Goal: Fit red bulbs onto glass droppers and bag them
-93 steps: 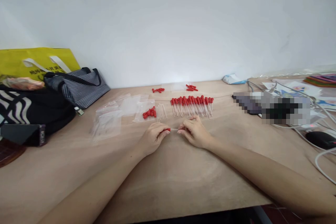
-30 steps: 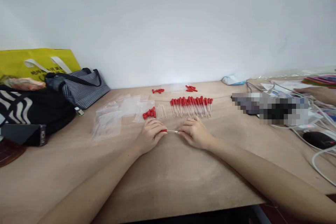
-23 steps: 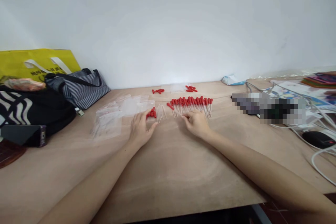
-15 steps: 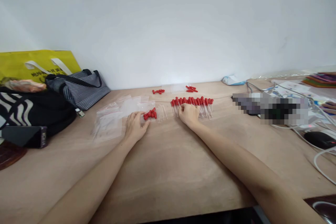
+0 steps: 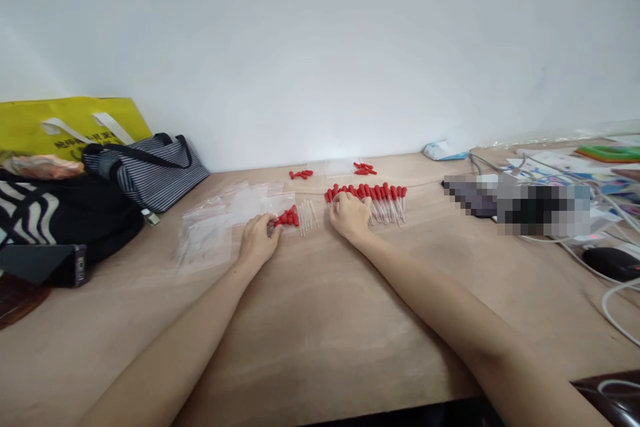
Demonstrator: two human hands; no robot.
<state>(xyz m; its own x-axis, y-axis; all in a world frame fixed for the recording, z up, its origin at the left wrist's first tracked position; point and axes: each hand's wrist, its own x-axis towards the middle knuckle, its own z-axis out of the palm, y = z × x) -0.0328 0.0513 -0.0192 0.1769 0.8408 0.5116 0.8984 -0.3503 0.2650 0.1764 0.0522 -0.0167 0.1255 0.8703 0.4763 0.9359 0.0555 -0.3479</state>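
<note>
My left hand [image 5: 259, 239] rests on the table with its fingers closed at the left edge of a small pile of red rubber bulbs [image 5: 289, 217]; a bulb shows between thumb and forefinger. Right of that pile lie several bare clear dropper tubes [image 5: 307, 217]. My right hand [image 5: 351, 215] is curled over the left part of a row of red-topped droppers [image 5: 387, 200], which lie side by side, bulbs toward the wall. Its fingertips are hidden, so what they hold cannot be made out.
Clear zip bags [image 5: 210, 233] overlap left of my left hand. Near the wall lie more red bulbs [image 5: 364, 168] and clear tubes [image 5: 339, 169]. A striped bag [image 5: 155, 170] and a black bag [image 5: 65, 213] stand left. Cables, papers and a mouse [image 5: 611, 263] lie right.
My right hand has shifted a little left along the dropper row. The fingers of my left hand have drawn closer together at the bulb pile. The view has turned slightly.
</note>
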